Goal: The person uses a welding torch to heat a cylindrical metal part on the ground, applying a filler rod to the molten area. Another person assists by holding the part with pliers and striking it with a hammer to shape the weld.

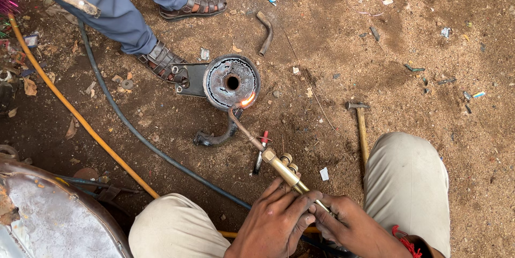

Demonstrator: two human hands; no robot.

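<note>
My left hand (276,223) and my right hand (351,228) both grip the brass handle of a gas cutting torch (279,164) low in the view. Its thin bent nozzle reaches up to a round rusty metal part (230,81) lying on the dirt, and an orange flame (248,99) burns at that part's lower right rim. The round part has a centre hole and a flat bracket on its left side. A curved dark metal piece (217,137) lies just below it.
Another person in blue trousers and brown sandals (163,60) stands with a foot on the bracket. An orange hose (70,109) and a dark hose (139,135) cross the ground at left. A hammer (362,129), a bent pipe (265,31) and a dented metal tank (51,215) lie around.
</note>
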